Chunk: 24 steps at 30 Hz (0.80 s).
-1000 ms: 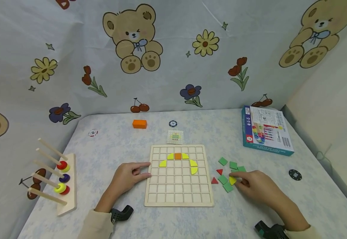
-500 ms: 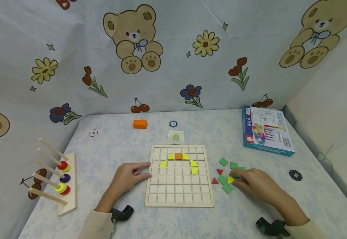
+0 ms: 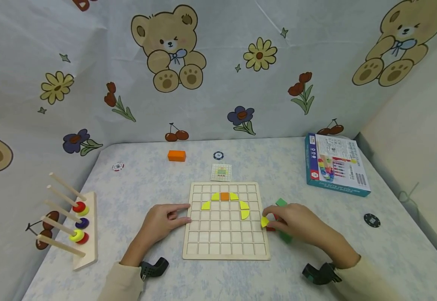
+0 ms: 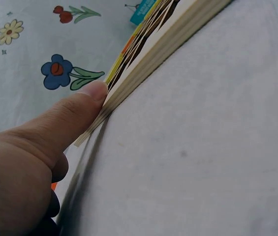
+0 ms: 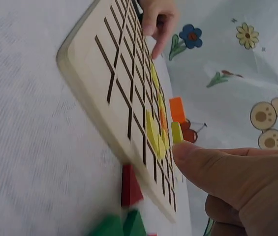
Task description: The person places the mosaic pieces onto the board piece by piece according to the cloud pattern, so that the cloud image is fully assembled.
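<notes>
My right hand (image 3: 302, 225) pinches a yellow rounded tile (image 3: 264, 222) between thumb and index finger, at the right edge of the wooden grid board (image 3: 226, 256). In the right wrist view the tile (image 5: 177, 132) is held up at the thumb tip. My left hand (image 3: 163, 223) touches the board's left edge with thumb and index fingertips, those two fingers extended. On the board, several yellow tiles (image 3: 244, 215) and an orange square tile (image 3: 224, 196) form an arch. Green tiles (image 3: 285, 237) and red triangle tiles (image 5: 130, 189) lie right of the board, partly hidden by my right hand.
A small pattern card (image 3: 221, 172) lies behind the board, and an orange block (image 3: 176, 156) farther back. The peg stand (image 3: 90, 251) with coloured rings is at left. A box (image 3: 338, 165) sits back right. Chips (image 3: 371, 220) lie around.
My right hand has moved left from the green tiles to the board's right edge, carrying the yellow tile. The left hand stays at the board's left edge.
</notes>
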Available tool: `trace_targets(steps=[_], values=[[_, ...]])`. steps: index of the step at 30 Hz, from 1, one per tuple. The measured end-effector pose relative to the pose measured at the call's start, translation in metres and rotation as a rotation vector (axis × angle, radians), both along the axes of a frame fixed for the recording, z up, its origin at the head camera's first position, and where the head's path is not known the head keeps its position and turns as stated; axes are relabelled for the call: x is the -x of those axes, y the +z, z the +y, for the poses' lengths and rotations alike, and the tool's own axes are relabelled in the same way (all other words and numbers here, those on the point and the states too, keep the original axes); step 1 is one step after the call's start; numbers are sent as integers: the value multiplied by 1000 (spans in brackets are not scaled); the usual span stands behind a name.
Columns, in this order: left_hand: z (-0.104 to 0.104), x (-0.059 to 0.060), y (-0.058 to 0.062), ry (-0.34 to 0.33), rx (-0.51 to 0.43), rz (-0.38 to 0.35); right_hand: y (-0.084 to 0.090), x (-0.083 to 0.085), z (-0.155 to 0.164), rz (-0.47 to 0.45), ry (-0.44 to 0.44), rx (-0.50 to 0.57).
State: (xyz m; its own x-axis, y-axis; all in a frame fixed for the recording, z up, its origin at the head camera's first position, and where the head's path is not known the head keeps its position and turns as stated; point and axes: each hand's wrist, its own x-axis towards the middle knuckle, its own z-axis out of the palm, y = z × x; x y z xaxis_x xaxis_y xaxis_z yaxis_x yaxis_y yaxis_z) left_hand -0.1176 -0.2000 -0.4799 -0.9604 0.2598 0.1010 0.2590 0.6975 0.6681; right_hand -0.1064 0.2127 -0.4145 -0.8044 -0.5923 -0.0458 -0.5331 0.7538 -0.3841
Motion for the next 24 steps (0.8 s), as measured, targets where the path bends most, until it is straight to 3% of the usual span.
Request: trace_targets(steps=[11,24], values=[[0,1,-1,-6,7,-8,-13,30,-88,-14,282,60],[-1,1,-1,-7,-2,3,-25,53,-130,13,348,96]])
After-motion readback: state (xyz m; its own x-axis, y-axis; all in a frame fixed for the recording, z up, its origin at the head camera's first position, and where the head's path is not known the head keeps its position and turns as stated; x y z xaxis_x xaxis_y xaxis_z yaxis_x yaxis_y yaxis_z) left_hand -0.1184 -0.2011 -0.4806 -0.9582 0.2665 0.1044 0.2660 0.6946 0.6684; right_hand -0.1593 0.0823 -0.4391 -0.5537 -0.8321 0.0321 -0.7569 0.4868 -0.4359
